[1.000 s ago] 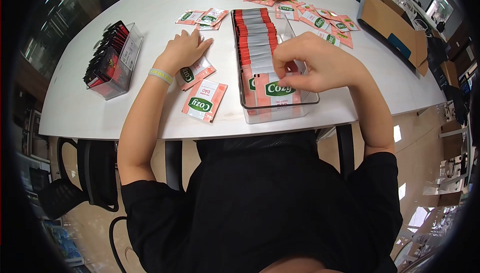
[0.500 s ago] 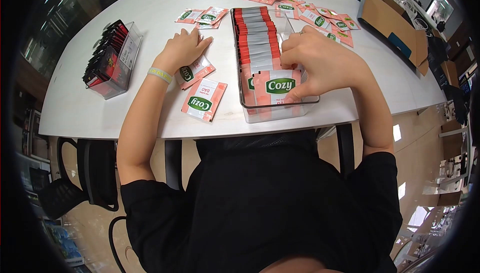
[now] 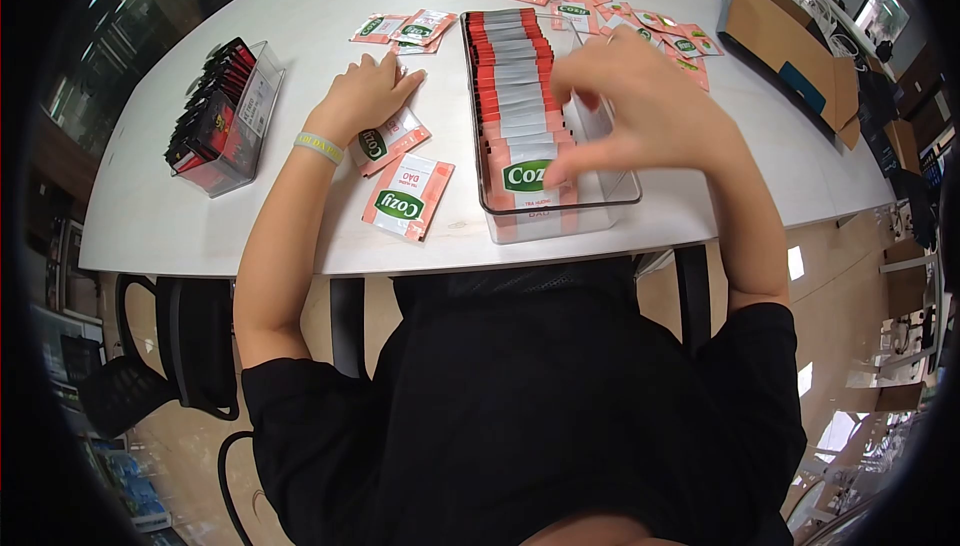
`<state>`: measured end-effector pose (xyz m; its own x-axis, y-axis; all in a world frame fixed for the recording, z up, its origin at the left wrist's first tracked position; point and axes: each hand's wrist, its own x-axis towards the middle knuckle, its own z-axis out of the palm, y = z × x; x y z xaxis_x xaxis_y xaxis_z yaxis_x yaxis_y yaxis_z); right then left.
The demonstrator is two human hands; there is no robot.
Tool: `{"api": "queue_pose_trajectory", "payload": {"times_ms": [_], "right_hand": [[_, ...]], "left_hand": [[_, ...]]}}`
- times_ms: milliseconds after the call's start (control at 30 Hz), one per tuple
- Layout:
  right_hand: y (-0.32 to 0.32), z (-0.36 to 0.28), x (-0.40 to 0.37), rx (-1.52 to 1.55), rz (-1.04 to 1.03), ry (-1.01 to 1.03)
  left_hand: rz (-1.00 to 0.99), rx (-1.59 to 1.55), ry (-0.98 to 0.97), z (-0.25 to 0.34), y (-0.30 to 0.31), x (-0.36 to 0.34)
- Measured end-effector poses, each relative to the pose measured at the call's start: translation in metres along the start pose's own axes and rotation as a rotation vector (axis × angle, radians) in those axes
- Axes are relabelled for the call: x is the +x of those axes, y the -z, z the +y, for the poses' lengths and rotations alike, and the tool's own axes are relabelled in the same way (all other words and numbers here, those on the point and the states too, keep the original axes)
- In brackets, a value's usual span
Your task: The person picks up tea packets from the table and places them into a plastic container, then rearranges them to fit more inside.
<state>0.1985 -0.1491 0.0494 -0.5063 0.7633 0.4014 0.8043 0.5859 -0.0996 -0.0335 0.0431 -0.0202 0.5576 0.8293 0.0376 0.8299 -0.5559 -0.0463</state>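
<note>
Noted a long clear bin (image 3: pixel 560 221) at the near edge of the white table (image 3: pixel 200 216), packed front to back with a row of upright sachets (image 3: pixel 515 66). Foremost in it, a front sachet (image 3: pixel 528 178) with a green Cozy label, standing against the near wall. Right hand (image 3: pixel 640 116) over the bin's right side, fingers loosely spread, fingertips at the front sachet's upper right corner. Blurred, so cannot tell whether pinching it or merely touching. Left hand (image 3: pixel 365 96) released and flat, palm down on the table left of the bin, heel resting on a tilted sachet (image 3: pixel 390 141); pale wristband (image 3: pixel 320 148) on that wrist. Just nearer, a loose sachet (image 3: pixel 408 196) lying face up, apart from the hand. Beyond the right hand, a scatter of sachets (image 3: pixel 640 31) – a smaller cluster (image 3: pixel 405 28) beyond the left. Well to the left, a second clear bin (image 3: pixel 225 116) of dark red packets. Cardboard box (image 3: pixel 790 56) at the far right.
</note>
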Motion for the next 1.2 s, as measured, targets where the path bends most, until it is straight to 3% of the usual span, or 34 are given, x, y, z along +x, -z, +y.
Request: {"api": "queue_pose_trajectory", "payload": {"times_ms": [67,133,267,367,433,567,667,733,767,833,933,967,1033,1167,1200], "right_hand": [[0.007,0.013,-0.001,0.08,0.083,-0.038],[0.016,0.036,-0.003,0.129,0.193,-0.302],[0.015,0.082,-0.015,0.01,0.203,-0.522],[-0.011,0.125,-0.029,-0.244,0.03,-0.523],[-0.015,0.129,-0.029,-0.325,-0.339,-0.518],[-0.002,0.121,-0.028,-0.095,-0.111,-0.586],[0.009,0.119,-0.027,-0.22,-0.225,-0.746],[0.013,0.11,-0.019,-0.292,-0.511,-1.0],[0.009,0.114,-0.021,-0.291,-0.508,-1.003],[-0.004,0.128,-0.026,-0.195,-0.393,-0.892],[-0.014,0.132,-0.024,0.029,-0.254,-0.884],[-0.015,0.131,-0.024,0.032,-0.253,-0.885],[-0.013,0.123,-0.023,-0.038,-0.039,-0.755],[-0.002,0.113,-0.011,0.07,0.146,-0.761],[0.0,0.109,-0.009,0.208,0.326,-0.588]], "left_hand": [[-0.005,-0.002,-0.002,0.002,0.001,-0.001],[-0.004,-0.021,-0.006,0.001,0.002,-0.002],[0.063,-0.044,-0.038,-0.004,-0.006,0.002],[0.026,-0.038,-0.029,-0.004,-0.003,0.002],[0.017,-0.044,-0.026,-0.004,-0.004,0.002],[0.012,-0.046,-0.027,-0.004,-0.004,0.003],[0.023,-0.041,-0.027,-0.005,-0.005,0.001],[0.034,-0.026,-0.034,-0.004,-0.004,0.002],[0.035,-0.023,-0.037,-0.003,-0.003,0.001],[0.015,-0.019,-0.011,0.0,0.0,-0.001],[0.028,-0.043,-0.032,-0.003,-0.003,0.001],[0.027,-0.04,-0.032,-0.004,-0.004,0.002],[0.04,-0.031,-0.034,-0.005,-0.005,0.003],[0.039,-0.029,-0.028,-0.004,-0.005,0.002],[0.035,-0.032,-0.027,-0.003,-0.004,0.002]]}}
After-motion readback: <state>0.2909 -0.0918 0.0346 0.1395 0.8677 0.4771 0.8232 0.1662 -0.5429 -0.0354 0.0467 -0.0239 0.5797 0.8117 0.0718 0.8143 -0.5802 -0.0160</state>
